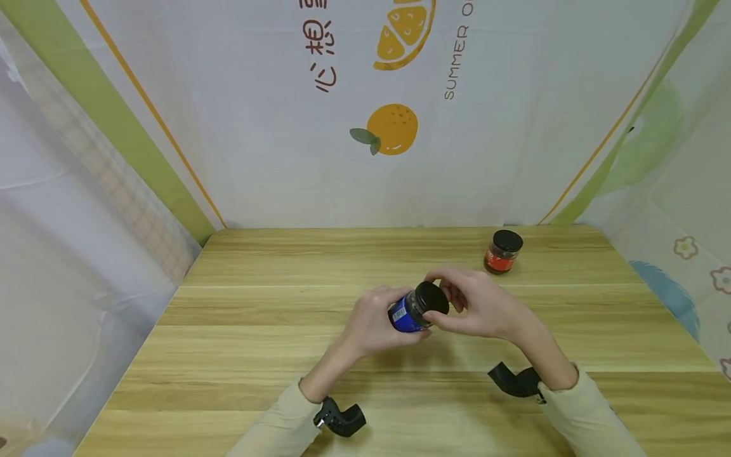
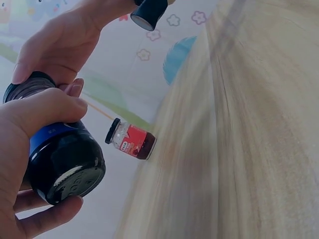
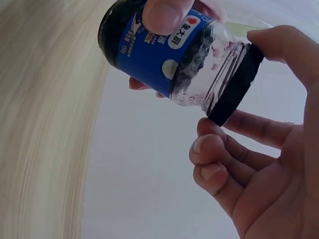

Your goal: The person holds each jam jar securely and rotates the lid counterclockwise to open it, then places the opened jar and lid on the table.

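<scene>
While left fingers (image 2: 52,217) grip blue-labelled glass jar (image 3: 147,62), right fingers (image 3: 208,148) pinch black lid (image 3: 237,87).

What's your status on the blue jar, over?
Left hand gripping blue jar, tilted, above the table. Right hand pinching its black lid, lid on. Red jar upright, standing apart, not in the way.

Small jar (image 1: 502,254) with a red label and black lid just sitting near the far edge of the wood-grain table (image 1: 228,368). Behind that there's a white cloth (image 1: 257,127) with an orange (image 1: 394,130), an orange slice (image 1: 408,25) and sideways lettering (image 1: 455,60) on it. Kinda summery, plus flowers (image 1: 686,247) off to the right.
</scene>
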A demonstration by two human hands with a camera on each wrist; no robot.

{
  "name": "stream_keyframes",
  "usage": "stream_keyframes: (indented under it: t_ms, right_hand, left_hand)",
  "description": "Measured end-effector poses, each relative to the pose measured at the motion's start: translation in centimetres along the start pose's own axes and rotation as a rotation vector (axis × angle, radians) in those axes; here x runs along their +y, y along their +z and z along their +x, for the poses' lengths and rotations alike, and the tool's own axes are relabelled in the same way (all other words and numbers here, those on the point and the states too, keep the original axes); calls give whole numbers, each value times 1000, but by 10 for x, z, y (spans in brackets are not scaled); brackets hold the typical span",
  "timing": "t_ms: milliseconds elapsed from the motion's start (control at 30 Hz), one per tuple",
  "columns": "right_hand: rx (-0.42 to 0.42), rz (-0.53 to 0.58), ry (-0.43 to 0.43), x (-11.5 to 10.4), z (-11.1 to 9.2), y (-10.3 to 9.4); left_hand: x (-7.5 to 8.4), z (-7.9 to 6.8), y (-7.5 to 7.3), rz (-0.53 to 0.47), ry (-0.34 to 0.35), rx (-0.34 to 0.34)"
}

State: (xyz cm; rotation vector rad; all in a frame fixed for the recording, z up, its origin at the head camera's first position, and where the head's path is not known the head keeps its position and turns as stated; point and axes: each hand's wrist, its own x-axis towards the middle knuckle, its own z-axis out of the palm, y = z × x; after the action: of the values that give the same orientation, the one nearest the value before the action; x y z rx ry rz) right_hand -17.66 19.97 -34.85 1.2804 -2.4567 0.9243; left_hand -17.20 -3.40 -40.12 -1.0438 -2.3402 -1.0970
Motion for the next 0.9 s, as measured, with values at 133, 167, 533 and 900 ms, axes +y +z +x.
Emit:
stream_keyframes:
  t_ms: [133, 167, 533, 900]
  right_hand:
    - [-24, 16, -4, 0, 0, -1]
    - [-29, 23, -7, 0, 0, -1]
    - [-86, 64, -36, -5, -2, -5]
    - [-71, 98, -101, -7, -1, -5]
  left_hand:
    - [-2, 0, -1, -23, 18, -23]
    - [-3, 0, -1, -33, 22, -30]
    - [-7, 0, -5, -302, 21, -149]
    - [-9, -1, -8, -446, -5, -236]
